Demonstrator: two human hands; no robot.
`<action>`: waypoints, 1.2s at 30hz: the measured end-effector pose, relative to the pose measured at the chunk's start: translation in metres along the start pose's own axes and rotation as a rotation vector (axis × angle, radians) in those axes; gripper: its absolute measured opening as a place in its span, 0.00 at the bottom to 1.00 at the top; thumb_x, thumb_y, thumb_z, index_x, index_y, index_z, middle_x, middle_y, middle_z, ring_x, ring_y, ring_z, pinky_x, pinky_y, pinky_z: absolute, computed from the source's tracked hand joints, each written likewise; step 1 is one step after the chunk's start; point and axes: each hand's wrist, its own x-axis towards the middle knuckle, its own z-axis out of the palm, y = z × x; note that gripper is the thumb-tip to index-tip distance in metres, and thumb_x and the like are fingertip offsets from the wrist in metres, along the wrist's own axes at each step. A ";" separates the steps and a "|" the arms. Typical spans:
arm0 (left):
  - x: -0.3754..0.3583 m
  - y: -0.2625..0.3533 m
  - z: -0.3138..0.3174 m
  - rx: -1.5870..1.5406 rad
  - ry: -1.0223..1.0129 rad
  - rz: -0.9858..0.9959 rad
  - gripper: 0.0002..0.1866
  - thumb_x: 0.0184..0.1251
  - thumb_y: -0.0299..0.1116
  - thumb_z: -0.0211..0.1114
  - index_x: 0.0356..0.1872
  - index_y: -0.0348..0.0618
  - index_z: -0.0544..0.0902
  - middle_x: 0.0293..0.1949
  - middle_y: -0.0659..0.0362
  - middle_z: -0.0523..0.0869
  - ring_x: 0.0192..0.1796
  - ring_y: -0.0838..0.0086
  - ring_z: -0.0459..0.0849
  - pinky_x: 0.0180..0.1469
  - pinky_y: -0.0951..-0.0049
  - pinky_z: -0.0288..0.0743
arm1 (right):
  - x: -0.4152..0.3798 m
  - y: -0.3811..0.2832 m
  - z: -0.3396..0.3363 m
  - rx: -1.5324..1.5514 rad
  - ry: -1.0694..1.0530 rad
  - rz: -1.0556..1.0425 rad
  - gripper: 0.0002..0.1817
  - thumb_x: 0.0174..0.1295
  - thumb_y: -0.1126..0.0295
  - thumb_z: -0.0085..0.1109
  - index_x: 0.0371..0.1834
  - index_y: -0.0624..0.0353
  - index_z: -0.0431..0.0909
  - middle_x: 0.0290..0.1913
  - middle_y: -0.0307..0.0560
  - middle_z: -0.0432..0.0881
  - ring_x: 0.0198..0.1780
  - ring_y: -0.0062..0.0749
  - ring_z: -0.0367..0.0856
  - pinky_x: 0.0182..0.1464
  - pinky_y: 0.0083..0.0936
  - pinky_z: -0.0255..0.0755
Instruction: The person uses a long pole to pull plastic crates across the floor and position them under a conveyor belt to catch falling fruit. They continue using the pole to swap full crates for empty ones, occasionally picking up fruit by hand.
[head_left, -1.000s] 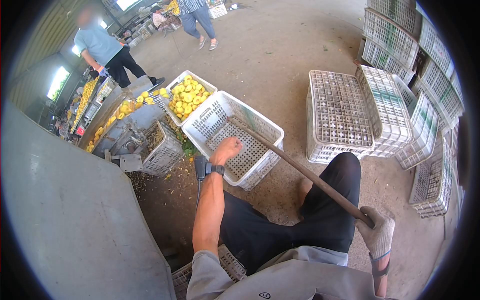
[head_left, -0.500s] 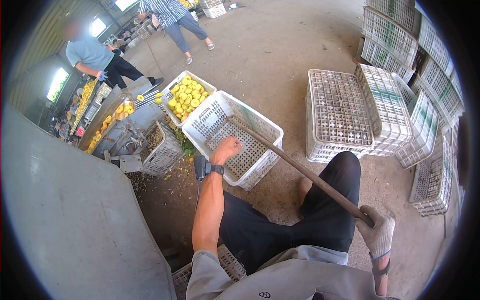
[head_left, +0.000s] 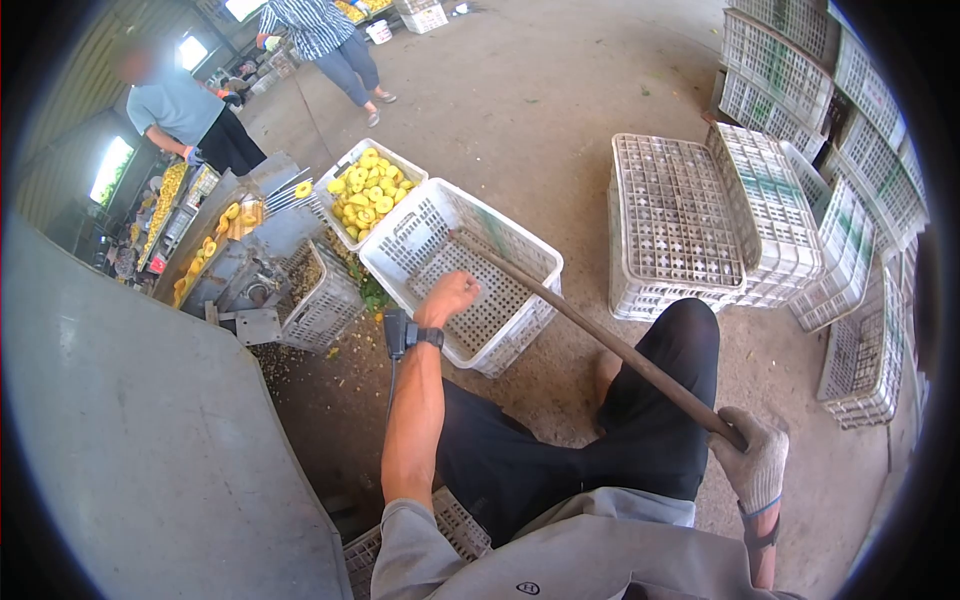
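Observation:
My right hand, in a whitish knitted glove, is closed round the lower end of a long wooden stick. The stick's far end reaches into an empty white plastic crate in front of me. My bare left hand hovers over the near left side of that crate, fingers curled; whether they hold anything is too small to tell. Beyond the crate's far left corner, a second white crate holds many yellow fruits.
A metal machine with yellow fruit pieces is at left, beside a large grey panel. Stacked crates stand at right. One person stands by the machine; another is farther back.
The striped-shirt person has shifted left, and the person by the machine has changed stance. Another fruit near the metal rods has moved. My hands and the stick are almost unchanged.

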 end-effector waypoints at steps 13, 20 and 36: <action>0.004 -0.007 0.002 -0.007 0.010 0.003 0.19 0.74 0.42 0.65 0.53 0.36 0.89 0.52 0.39 0.90 0.57 0.46 0.88 0.61 0.53 0.79 | 0.000 0.001 0.002 0.008 0.006 -0.006 0.22 0.51 0.68 0.79 0.51 0.58 0.90 0.38 0.55 0.92 0.40 0.45 0.94 0.46 0.34 0.84; 0.003 -0.006 0.002 -0.001 0.019 0.008 0.19 0.74 0.42 0.65 0.53 0.36 0.89 0.52 0.40 0.90 0.57 0.46 0.88 0.61 0.53 0.79 | 0.001 0.000 0.001 0.012 -0.006 0.004 0.22 0.51 0.69 0.80 0.52 0.58 0.90 0.39 0.56 0.92 0.41 0.45 0.94 0.47 0.34 0.85; 0.008 -0.017 0.009 -0.004 0.048 0.030 0.19 0.74 0.43 0.65 0.51 0.36 0.89 0.49 0.39 0.91 0.55 0.46 0.88 0.58 0.52 0.80 | 0.001 0.001 0.002 0.008 -0.005 0.001 0.23 0.50 0.67 0.80 0.52 0.59 0.90 0.39 0.56 0.92 0.41 0.45 0.94 0.47 0.34 0.85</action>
